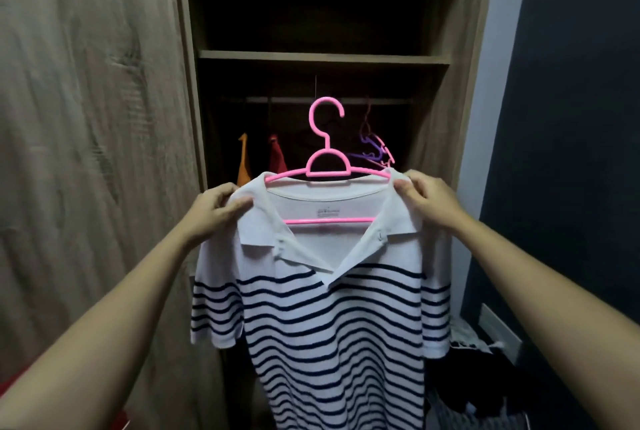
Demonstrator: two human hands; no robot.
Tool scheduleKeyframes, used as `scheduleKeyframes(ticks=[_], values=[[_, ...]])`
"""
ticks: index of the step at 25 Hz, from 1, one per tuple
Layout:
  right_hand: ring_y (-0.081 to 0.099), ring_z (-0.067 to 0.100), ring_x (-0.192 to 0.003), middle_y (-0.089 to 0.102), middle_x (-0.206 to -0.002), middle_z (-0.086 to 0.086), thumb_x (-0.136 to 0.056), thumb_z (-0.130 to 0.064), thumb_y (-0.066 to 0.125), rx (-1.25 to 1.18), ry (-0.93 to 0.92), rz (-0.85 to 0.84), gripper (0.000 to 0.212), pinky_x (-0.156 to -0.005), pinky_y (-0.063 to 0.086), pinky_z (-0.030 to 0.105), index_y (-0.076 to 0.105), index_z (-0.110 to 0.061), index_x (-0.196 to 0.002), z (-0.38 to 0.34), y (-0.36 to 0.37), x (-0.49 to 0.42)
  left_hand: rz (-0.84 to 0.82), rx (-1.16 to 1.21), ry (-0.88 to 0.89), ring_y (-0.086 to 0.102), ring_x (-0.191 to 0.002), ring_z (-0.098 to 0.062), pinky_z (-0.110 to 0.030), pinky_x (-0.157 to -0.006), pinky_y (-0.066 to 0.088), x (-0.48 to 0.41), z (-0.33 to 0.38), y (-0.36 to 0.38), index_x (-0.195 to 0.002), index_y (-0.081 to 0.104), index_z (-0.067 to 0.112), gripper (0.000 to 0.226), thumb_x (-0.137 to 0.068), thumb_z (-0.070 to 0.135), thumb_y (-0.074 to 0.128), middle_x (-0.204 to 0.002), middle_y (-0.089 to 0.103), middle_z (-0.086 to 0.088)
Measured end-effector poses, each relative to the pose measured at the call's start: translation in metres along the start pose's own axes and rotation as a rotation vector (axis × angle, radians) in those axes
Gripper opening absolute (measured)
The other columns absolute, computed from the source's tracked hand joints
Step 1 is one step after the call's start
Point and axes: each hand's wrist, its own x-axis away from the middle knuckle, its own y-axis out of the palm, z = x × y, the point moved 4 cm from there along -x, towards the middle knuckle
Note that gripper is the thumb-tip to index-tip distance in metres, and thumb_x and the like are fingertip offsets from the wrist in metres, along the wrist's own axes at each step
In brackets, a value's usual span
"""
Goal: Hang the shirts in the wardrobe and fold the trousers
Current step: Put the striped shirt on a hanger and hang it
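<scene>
A white polo shirt with dark blue stripes (329,318) hangs on a pink plastic hanger (327,166), held up in front of the open wardrobe (322,58). My left hand (216,209) pinches the shirt's left shoulder over the hanger's end. My right hand (427,201) grips the right shoulder the same way. The hanger's hook points up, just below the dim rail (346,101) and apart from it. The collar lies open and the hanger's lower bar shows inside the neck.
On the rail hang an orange garment (244,162) and a red garment (277,159) at left, with purple and pink empty hangers (375,149) at right. A wooden door (90,152) stands left, a dark wall (571,117) right. Dark clothes (471,391) lie low right.
</scene>
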Motion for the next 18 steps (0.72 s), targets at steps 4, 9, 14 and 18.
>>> scheduleKeyframes(ticks=[4,9,14,18], values=[[0.057,0.023,-0.076,0.057,-0.072,-0.002,-0.093,-0.05,0.04,0.049,-0.002,-0.051,0.037,-0.063,0.037,0.034,0.051,-0.016,-0.082,-0.005,0.003,-0.006,0.051,0.012,-0.013,0.049,-0.067,-0.009,-0.027,-0.062,0.04,0.006,0.001,0.011,-0.079,0.056,0.022,0.044,-0.071,0.065,0.05,-0.075,0.058,0.003],[0.054,0.025,-0.079,0.059,-0.08,0.007,-0.09,-0.052,0.036,-0.048,0.099,0.126,0.037,-0.068,0.04,0.037,0.049,-0.018,-0.084,-0.001,-0.014,-0.005,-0.04,0.095,-0.105,0.057,-0.086,0.002,-0.022,-0.074,0.05,0.01,-0.013,0.003,-0.099,0.06,0.031,0.031,-0.075,0.045,0.075,-0.097,0.063,0.015],[0.049,0.022,-0.074,0.051,-0.075,0.004,-0.093,-0.049,0.036,-0.033,0.097,0.215,0.031,-0.067,0.03,0.032,0.042,-0.022,-0.079,0.003,-0.039,-0.006,-0.173,-0.033,-0.543,0.064,-0.08,-0.029,-0.036,-0.066,0.048,0.056,-0.083,0.023,-0.091,0.069,0.004,0.026,-0.076,0.025,0.076,-0.087,0.069,-0.017],[0.055,0.028,-0.08,0.056,-0.081,0.008,-0.097,-0.043,0.038,0.039,0.055,0.189,0.025,-0.071,0.035,0.035,0.043,-0.023,-0.083,-0.004,-0.038,-0.008,-0.407,-0.236,-0.592,0.058,-0.084,-0.023,-0.032,-0.067,0.046,0.057,-0.086,0.008,-0.101,0.063,0.008,0.055,-0.055,0.036,0.076,-0.093,0.066,-0.011]])
